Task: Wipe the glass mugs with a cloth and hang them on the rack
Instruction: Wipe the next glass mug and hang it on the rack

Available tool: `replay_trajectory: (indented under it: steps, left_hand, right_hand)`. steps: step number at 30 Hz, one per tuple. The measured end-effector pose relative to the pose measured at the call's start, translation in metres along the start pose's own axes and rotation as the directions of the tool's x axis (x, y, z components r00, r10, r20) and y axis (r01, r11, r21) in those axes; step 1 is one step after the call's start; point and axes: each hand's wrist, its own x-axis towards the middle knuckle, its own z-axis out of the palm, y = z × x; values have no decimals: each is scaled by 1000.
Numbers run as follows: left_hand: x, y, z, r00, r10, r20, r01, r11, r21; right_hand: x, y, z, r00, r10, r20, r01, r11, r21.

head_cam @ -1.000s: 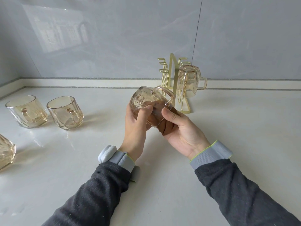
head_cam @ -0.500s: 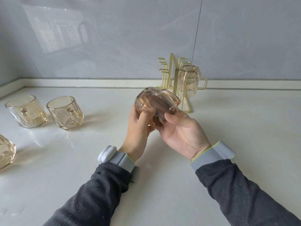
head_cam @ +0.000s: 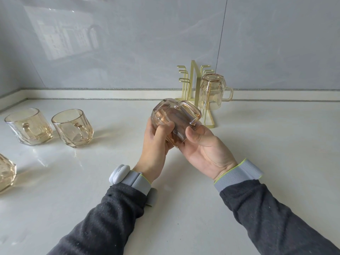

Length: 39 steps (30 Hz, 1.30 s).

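Observation:
An amber glass mug (head_cam: 172, 116) lies on its side above the counter, handle up, base pointing away from me. My left hand (head_cam: 156, 144) grips its left side with the thumb curled over the glass. My right hand (head_cam: 204, 148) cups it from below and right, thumb at the rim near the handle. A brown cloth seems to show through the glass; I cannot tell for sure. The gold wire rack (head_cam: 193, 85) stands just behind, with one mug (head_cam: 211, 91) hanging upside down on its right side.
Two upright amber mugs (head_cam: 29, 126) (head_cam: 73, 128) stand at the left of the white counter (head_cam: 276, 144). Part of a third mug (head_cam: 5, 172) shows at the left edge. A grey wall runs behind the rack.
The mug has turned in my hands so the handle now faces up and right. Both hands have shifted slightly toward the rack.

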Motion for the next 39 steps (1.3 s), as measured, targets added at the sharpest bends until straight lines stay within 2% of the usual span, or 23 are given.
replay_trajectory:
  steps: [3,10,18,24,27,29,33,35,36,37,39]
  left_hand:
    - [2,-1,-1,999,23,-41,-22,1000,22]
    - [4,0,0,984,52,-172,-40,997,70]
    - [2,4,5,966,68,-250,-50,996,78]
    - [6,2,0,946,68,-318,-60,998,33]
    - [8,-2,-3,941,72,-331,-62,997,41]
    - [9,-5,-5,937,70,-343,-56,997,52]
    - [12,-5,-9,931,46,-363,-26,998,60]
    - [12,-5,-9,929,38,-369,-19,998,54]
    - [11,-4,-8,929,38,-369,-17,998,60]
    - [10,-4,-7,929,42,-367,-19,998,66]
    - [9,-3,-5,933,46,-357,-21,997,73]
  right_hand:
    - [2,1,-4,1000,-2,-17,2,1000,25]
    - [8,5,-14,971,10,-237,-14,1000,-12]
    - [6,5,-17,943,-28,-332,0,996,-85]
    - [4,-11,-10,824,-53,-564,45,999,-28]
    - [5,-11,-13,757,-57,-651,28,998,-55]
    - [5,-11,-15,732,-91,-676,62,996,-67]
    - [3,-17,-11,735,-239,-634,182,971,-156]
    - [3,-16,-6,724,-385,-572,194,910,-367]
    - [3,-13,-4,708,-472,-525,196,846,-497]
    - [3,-10,-4,686,-562,-461,183,747,-639]
    - [3,-5,-5,636,-721,-277,109,439,-892]
